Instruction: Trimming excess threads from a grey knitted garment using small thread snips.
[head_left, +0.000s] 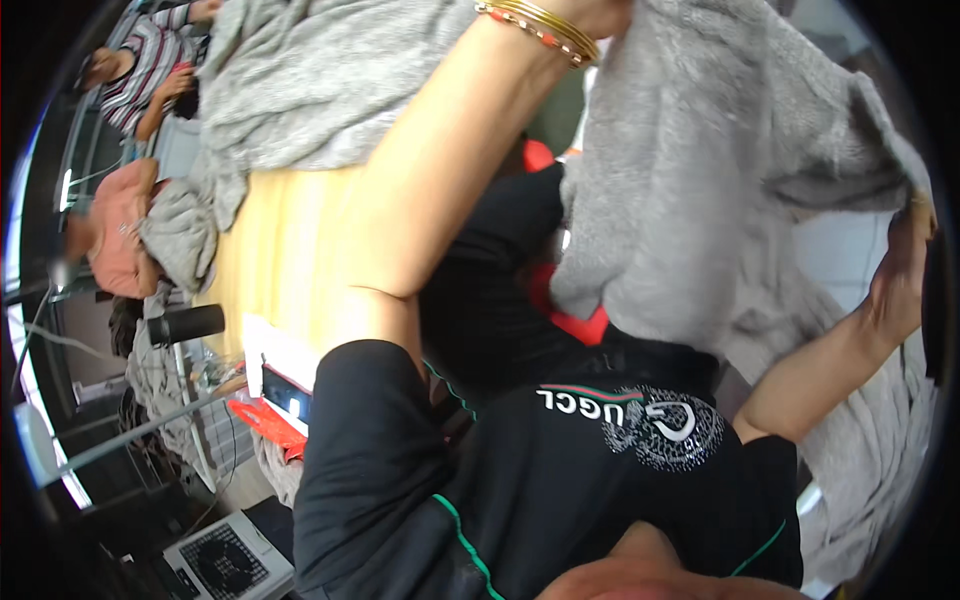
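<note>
A grey, fluffy fleece cloth [680, 170] hangs in folds before me, raised between my two hands. My left hand [603, 14], with gold and beaded bangles at its wrist, is closed on the cloth's upper part at the top edge of the view; its fingertips are cut off. Over at the far right, my right hand [902, 245] grips the cloth's outer edge, fingers bunched and partly in shadow. Between the hands the cloth sags, its lower end hanging near my lap.
More grey fleece [310, 80] is heaped on the wooden table [290, 220] to the left. A phone [285, 393] lies near a red plastic bag [268, 428]. A black cylinder [186, 324] stands beyond. Two people sit at the far left, one with grey cloth [180, 232].
</note>
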